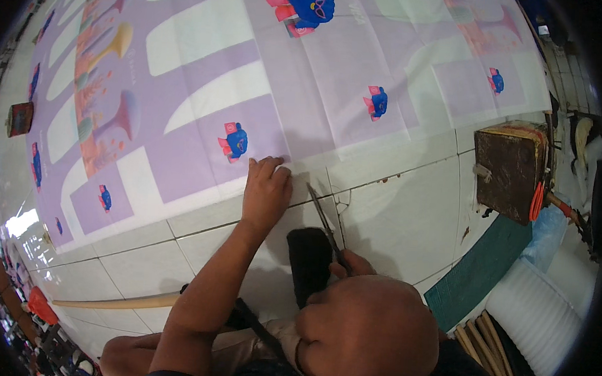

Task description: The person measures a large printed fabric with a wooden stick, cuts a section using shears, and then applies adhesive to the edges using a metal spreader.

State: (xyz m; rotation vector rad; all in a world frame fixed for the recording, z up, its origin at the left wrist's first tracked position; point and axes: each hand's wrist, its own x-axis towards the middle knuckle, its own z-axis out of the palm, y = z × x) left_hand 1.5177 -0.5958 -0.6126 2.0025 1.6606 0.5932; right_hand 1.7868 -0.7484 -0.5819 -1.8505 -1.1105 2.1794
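Note:
A large pale purple printed sheet [200,155] with blue-and-pink cartoon figures is spread over the white tiled floor. At its near edge, my left hand [268,190] bends its fingers close together and holds the sheet. My right hand [355,264] grips dark long-bladed scissors [326,220], their tips pointing away from me, just short of the sheet's edge. Part of this hand is hidden behind my bent knee [375,331]. A black, rounded object [308,263] lies beside the scissors; I cannot make out what it is.
To the right stands a worn brown box [509,172] with an orange loop [537,202]. Nearer are a green mat [480,269], a white ribbed foam roll [539,319] and several tan tubes [490,354]. A long wooden stick [118,302] lies left; a small reddish box [20,119] sits beyond.

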